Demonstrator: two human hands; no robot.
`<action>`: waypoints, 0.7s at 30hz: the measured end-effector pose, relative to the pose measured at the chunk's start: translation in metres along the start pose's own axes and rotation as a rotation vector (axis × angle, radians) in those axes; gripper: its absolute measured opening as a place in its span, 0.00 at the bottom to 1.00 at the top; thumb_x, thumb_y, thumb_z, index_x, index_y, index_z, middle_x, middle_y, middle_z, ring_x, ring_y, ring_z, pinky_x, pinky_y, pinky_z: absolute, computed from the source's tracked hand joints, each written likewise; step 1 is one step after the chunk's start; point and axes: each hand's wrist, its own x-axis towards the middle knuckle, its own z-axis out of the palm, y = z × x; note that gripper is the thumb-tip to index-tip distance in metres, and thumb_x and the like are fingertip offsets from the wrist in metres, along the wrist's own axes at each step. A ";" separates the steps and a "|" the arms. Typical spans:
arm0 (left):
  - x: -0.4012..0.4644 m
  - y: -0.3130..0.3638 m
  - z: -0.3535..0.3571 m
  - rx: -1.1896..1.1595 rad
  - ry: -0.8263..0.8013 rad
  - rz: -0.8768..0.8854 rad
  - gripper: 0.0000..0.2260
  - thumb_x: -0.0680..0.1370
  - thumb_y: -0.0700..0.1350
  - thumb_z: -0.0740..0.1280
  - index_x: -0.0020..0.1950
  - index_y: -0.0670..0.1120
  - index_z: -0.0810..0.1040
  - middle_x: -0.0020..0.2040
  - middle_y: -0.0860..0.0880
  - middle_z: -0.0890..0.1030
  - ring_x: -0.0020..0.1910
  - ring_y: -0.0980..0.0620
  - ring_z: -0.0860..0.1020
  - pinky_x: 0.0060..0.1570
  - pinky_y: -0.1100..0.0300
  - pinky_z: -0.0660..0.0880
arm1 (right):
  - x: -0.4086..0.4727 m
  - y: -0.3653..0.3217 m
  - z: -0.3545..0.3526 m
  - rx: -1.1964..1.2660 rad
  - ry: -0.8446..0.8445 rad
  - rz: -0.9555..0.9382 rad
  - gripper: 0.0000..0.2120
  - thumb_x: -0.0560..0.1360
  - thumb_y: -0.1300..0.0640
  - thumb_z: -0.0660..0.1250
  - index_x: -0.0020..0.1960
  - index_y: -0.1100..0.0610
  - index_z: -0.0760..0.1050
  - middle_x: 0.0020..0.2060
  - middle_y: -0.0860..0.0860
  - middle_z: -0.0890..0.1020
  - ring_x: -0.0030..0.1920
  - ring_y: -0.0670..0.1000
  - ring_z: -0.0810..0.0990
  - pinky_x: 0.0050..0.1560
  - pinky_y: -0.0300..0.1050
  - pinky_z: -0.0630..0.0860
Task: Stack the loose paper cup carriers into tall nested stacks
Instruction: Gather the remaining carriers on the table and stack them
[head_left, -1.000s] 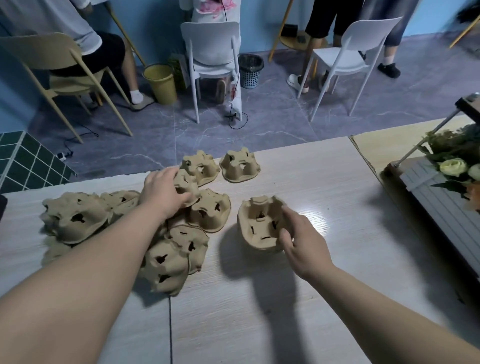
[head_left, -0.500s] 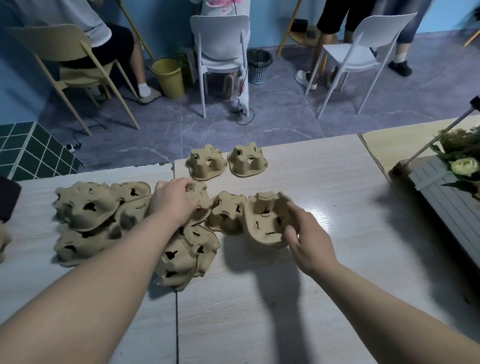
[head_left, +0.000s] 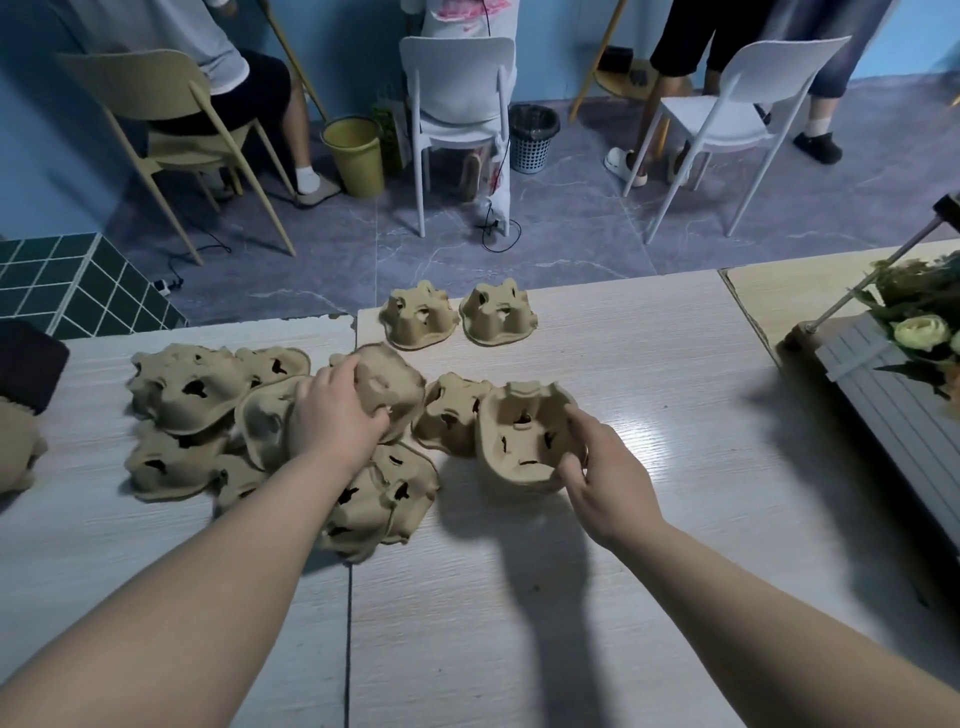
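Observation:
Several tan pulp cup carriers lie scattered on the pale wooden table (head_left: 519, 597). My left hand (head_left: 332, 415) grips one carrier (head_left: 392, 382) lifted off the pile at centre left. My right hand (head_left: 597, 467) holds the rim of an upturned carrier (head_left: 519, 436), thumb inside its hollow. One carrier (head_left: 449, 410) lies between the two hands. Two more carriers (head_left: 418, 319) (head_left: 497, 314) sit side by side at the table's far edge. A heap of overlapping carriers (head_left: 192, 395) spreads to the left, and another carrier (head_left: 384, 493) lies under my left forearm.
A slatted box with artificial flowers (head_left: 914, 332) stands at the right. A dark object (head_left: 26, 364) sits at the left edge. Beyond the table are chairs (head_left: 457, 88), seated people, a yellow bin (head_left: 356, 156) and a mesh basket (head_left: 532, 137).
My left hand has closed on a carrier and raised it from the pile. My right hand keeps its hold on the upturned carrier, shifted slightly toward the pile.

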 end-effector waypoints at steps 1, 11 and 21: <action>-0.002 0.002 -0.002 -0.084 0.031 -0.025 0.30 0.72 0.49 0.72 0.73 0.49 0.68 0.65 0.45 0.75 0.65 0.40 0.70 0.63 0.49 0.68 | 0.000 0.000 0.000 0.000 0.000 -0.002 0.27 0.76 0.56 0.58 0.74 0.47 0.60 0.65 0.48 0.72 0.58 0.49 0.74 0.53 0.43 0.70; -0.025 0.043 -0.029 -0.963 -0.060 -0.183 0.23 0.69 0.51 0.74 0.62 0.51 0.74 0.51 0.50 0.82 0.44 0.46 0.79 0.51 0.53 0.75 | -0.004 -0.003 -0.004 0.002 -0.023 -0.023 0.27 0.77 0.55 0.58 0.75 0.45 0.57 0.66 0.48 0.73 0.57 0.50 0.75 0.49 0.41 0.68; -0.053 0.064 -0.019 -1.303 -0.572 -0.359 0.08 0.83 0.43 0.59 0.51 0.46 0.77 0.41 0.47 0.80 0.34 0.53 0.78 0.29 0.63 0.76 | -0.007 -0.003 -0.011 0.022 -0.059 -0.010 0.28 0.78 0.54 0.58 0.75 0.41 0.54 0.55 0.50 0.80 0.47 0.52 0.77 0.42 0.41 0.66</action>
